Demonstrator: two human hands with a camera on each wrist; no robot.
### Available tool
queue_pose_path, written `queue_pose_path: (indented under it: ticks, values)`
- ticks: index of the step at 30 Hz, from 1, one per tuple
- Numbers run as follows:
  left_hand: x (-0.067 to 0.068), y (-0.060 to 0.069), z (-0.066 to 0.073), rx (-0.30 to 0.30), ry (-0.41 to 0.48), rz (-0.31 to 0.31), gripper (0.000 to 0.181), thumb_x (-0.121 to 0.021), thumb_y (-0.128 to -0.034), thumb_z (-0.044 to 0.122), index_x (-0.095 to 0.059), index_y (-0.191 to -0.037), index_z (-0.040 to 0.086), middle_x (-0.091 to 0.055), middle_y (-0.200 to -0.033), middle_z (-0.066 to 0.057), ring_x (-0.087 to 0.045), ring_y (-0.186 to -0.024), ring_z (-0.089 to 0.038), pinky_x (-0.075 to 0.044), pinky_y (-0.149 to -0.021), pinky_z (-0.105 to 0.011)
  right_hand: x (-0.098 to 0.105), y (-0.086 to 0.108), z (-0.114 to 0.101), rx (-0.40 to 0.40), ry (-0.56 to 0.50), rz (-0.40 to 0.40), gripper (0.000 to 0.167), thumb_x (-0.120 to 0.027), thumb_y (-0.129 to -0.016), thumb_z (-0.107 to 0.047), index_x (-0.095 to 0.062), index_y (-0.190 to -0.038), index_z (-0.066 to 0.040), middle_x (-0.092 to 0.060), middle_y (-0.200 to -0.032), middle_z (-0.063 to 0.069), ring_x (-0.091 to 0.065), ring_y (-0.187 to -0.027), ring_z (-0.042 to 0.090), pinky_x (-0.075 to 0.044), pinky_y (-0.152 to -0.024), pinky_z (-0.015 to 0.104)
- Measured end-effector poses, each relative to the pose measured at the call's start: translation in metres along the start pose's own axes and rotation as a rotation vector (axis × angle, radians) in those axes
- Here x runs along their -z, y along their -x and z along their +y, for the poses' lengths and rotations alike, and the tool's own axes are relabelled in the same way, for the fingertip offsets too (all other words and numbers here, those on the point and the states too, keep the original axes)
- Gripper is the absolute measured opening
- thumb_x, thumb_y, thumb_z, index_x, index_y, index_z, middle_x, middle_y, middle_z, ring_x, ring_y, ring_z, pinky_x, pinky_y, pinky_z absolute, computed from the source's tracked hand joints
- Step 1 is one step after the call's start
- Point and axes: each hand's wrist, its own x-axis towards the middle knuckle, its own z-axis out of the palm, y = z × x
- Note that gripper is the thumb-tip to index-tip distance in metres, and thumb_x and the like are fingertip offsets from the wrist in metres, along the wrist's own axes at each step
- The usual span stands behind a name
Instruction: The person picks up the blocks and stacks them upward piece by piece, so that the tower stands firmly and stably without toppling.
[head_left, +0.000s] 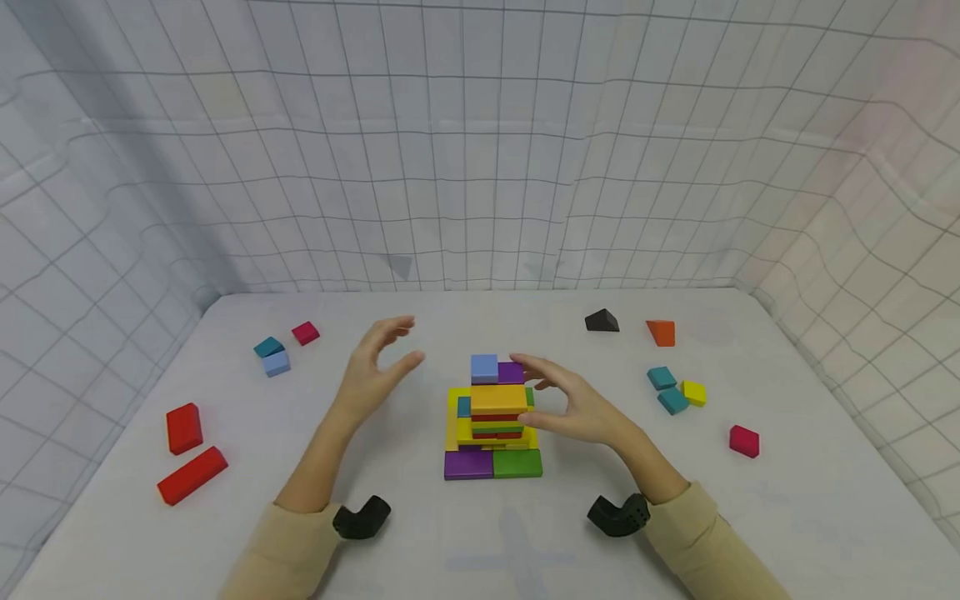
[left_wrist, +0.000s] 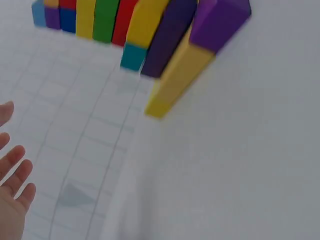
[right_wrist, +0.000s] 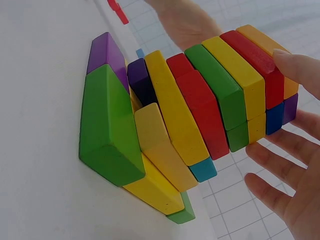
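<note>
A stacked tower of coloured blocks point(head_left: 498, 429) stands on the white table, with a purple block point(head_left: 468, 465) and a green block point(head_left: 517, 462) at its front foot. On top sit a light blue block point(head_left: 483, 367) and a purple block point(head_left: 511, 373), behind an orange block point(head_left: 498, 400). My right hand point(head_left: 581, 408) is at the tower's right side; in the right wrist view its thumb point(right_wrist: 297, 70) lies against the orange block near the top, with the other fingers spread behind. My left hand point(head_left: 366, 375) hovers left of the tower, apart from it, fingers spread and holding nothing.
On the left lie two red blocks point(head_left: 192, 476), with teal, light blue and crimson blocks point(head_left: 305, 333) farther back. To the right are a black wedge point(head_left: 602, 321), an orange triangle point(head_left: 662, 332), teal and yellow blocks point(head_left: 693, 392), and a crimson block point(head_left: 744, 442). Gridded white curtains surround the table.
</note>
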Motion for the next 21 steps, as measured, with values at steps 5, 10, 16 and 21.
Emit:
queue_pose_path:
  ticks: [5, 10, 16, 21]
  values:
    - [0.043, 0.013, -0.061, 0.118, -0.178, 0.155, 0.05, -0.067, -0.0804, 0.002, -0.047, -0.126, -0.002, -0.05, -0.12, -0.023, -0.044, -0.111, -0.037, -0.033, -0.094, -0.053, 0.0, 0.001, 0.0, -0.003, 0.002, 0.001, 0.067, -0.066, -0.083, -0.024, -0.034, -0.14, -0.012, -0.04, -0.14, 0.004, -0.046, -0.118, 0.018, -0.044, -0.092, 0.044]
    - [0.081, 0.031, -0.09, 0.252, -0.358, 0.253, 0.046, -0.065, -0.0798, 0.0, -0.048, -0.122, -0.007, -0.046, -0.12, -0.028, -0.039, -0.114, -0.043, -0.029, -0.095, -0.056, 0.0, 0.0, 0.0, -0.001, -0.006, -0.004, 0.067, -0.066, -0.084, -0.025, -0.034, -0.14, -0.01, -0.04, -0.14, 0.007, -0.046, -0.118, 0.018, -0.044, -0.092, 0.045]
    - [0.099, 0.041, -0.102, 0.496, -0.483, 0.327, 0.049, -0.064, -0.0837, 0.011, -0.046, -0.126, -0.006, -0.034, -0.127, -0.029, -0.031, -0.121, -0.045, -0.03, -0.1, -0.056, 0.0, 0.0, 0.0, -0.012, -0.001, -0.003, 0.067, -0.066, -0.083, -0.025, -0.034, -0.141, -0.012, -0.04, -0.14, 0.004, -0.046, -0.117, 0.017, -0.044, -0.092, 0.045]
    - [0.1, 0.042, -0.105, 0.622, -0.508, 0.304, 0.05, -0.061, -0.0875, 0.018, -0.043, -0.128, -0.005, -0.031, -0.127, -0.029, -0.03, -0.121, -0.045, -0.03, -0.1, -0.056, 0.0, 0.001, -0.001, -0.011, -0.002, 0.0, 0.067, -0.067, -0.083, -0.024, -0.035, -0.14, -0.01, -0.04, -0.14, 0.01, -0.046, -0.118, 0.018, -0.044, -0.092, 0.046]
